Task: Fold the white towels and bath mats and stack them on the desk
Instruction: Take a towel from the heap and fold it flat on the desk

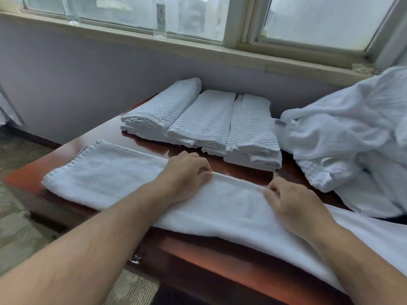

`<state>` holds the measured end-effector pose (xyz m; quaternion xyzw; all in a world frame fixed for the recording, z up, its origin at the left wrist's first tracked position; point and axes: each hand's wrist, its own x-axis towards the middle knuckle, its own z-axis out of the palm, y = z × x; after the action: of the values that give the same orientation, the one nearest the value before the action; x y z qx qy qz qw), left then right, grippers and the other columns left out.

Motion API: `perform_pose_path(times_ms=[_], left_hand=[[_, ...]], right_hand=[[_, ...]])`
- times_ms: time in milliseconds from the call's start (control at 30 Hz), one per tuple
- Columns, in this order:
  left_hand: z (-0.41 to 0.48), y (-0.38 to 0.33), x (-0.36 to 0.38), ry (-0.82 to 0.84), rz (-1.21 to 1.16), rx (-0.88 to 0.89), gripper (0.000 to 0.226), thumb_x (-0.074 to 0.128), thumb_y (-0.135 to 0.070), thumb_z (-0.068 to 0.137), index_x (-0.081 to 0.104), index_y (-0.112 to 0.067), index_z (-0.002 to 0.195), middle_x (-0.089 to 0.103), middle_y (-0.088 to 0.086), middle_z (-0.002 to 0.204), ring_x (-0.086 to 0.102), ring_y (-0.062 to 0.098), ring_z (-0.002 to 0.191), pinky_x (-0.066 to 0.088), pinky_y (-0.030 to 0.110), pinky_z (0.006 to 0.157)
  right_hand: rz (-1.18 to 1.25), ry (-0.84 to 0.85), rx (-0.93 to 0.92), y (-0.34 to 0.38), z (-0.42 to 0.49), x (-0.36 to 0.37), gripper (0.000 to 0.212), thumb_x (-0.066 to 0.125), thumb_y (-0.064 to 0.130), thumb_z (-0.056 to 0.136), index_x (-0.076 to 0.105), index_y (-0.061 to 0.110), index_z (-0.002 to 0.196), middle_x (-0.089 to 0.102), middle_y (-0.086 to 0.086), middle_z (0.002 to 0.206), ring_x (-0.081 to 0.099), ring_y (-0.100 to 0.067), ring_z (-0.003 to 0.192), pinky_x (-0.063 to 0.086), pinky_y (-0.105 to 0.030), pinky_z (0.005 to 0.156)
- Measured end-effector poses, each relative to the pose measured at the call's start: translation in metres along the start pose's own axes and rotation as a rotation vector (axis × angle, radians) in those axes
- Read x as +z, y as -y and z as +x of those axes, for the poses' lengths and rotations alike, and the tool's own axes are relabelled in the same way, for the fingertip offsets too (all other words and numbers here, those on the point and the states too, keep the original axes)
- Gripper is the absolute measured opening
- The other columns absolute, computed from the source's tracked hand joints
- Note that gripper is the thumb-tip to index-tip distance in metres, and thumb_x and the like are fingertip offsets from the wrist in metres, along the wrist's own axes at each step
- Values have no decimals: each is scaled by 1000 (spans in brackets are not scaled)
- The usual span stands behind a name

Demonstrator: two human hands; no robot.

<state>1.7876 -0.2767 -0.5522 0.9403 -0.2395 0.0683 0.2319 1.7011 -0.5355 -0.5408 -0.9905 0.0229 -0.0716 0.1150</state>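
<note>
Both hands are curled: the far hem of the white towel point(105, 175) is pinched by the left hand point(187, 172) and the right hand point(295, 201); the towel is spread along the near edge of the desk point(103, 133), with folded bath mats point(202, 126) ranged by its far edge

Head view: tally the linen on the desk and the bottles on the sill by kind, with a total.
Folded bath mat piles: 3
Flat towel: 1
Unfolded heap: 1
Bottles: 2
Total: 7
</note>
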Motion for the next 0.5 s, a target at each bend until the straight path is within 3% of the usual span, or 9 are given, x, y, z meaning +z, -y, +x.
perform_pose_path(times_ms=[167, 333, 433, 500], left_hand=[[5, -12, -2, -141, 80, -17, 16, 59, -40, 97, 68, -31, 108, 60, -7, 111, 47, 19, 114, 32, 34, 100], [-14, -50, 7, -129, 35, 100, 25, 54, -38, 99, 62, -37, 123, 52, -12, 126, 38, 16, 124, 27, 32, 109], [-25, -76, 19, 22, 16, 203, 35, 43, -48, 101, 55, -41, 133, 46, -14, 140, 31, 13, 134, 19, 32, 117], [-29, -84, 30, 170, 63, 222, 48, 32, -58, 100, 41, -44, 145, 31, -13, 156, 18, 10, 144, 6, 28, 118]], right_hand=[[76, -68, -55, -6, 10, -4, 14, 52, 39, 100, 55, 32, 90, 51, 19, 79, 52, -16, 85, 37, -38, 79], [-53, -303, -79, -11, -14, -4, 12, 73, 25, 88, 66, 16, 84, 54, -1, 81, 49, -26, 85, 47, -43, 80], [-15, -241, -18, -28, -44, -8, 14, 67, 34, 88, 68, 21, 83, 57, 4, 83, 53, -24, 85, 48, -43, 79], [31, -148, 36, -46, -65, -9, 24, 55, 45, 91, 70, 29, 100, 63, 11, 105, 56, -20, 104, 44, -41, 92]])
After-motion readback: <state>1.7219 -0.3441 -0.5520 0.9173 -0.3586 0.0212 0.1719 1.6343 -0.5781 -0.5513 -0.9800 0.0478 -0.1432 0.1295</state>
